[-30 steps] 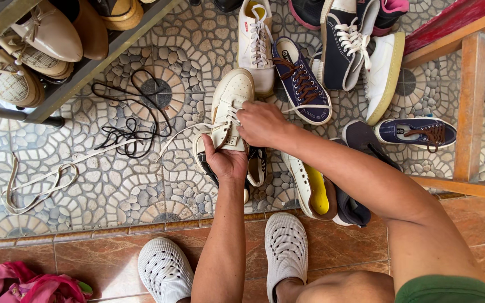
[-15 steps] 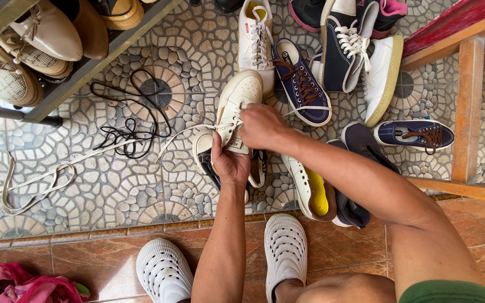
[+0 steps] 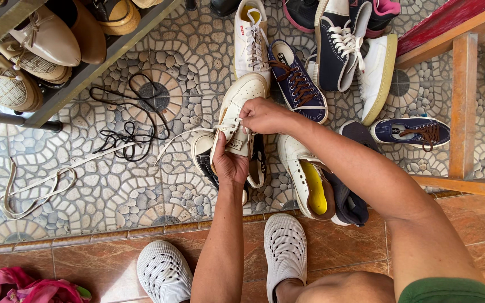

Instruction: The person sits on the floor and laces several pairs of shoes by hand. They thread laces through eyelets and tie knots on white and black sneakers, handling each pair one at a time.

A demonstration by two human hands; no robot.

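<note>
A cream-white sneaker [image 3: 245, 94] is held up over the patterned tile floor, toe pointing away from me. My left hand [image 3: 229, 164] grips it from below at the heel. My right hand [image 3: 264, 115] pinches the white lace at the eyelets on top of the shoe. The loose end of that white lace [image 3: 178, 137] trails off to the left toward the floor. Under the held shoe lies a black and white sneaker [image 3: 202, 157].
A black lace [image 3: 130, 134] and a long cream lace [image 3: 35, 185] lie on the tiles at left. Several shoes crowd the floor ahead, among them a navy sneaker [image 3: 297, 81]. A shoe rack [image 3: 85, 72] stands at upper left, a wooden frame [image 3: 465, 101] at right. White clogs [image 3: 284, 255] are on my feet.
My right hand has drawn slightly toward me along the laces. The view has shifted a little. The shoe stays in my left hand.
</note>
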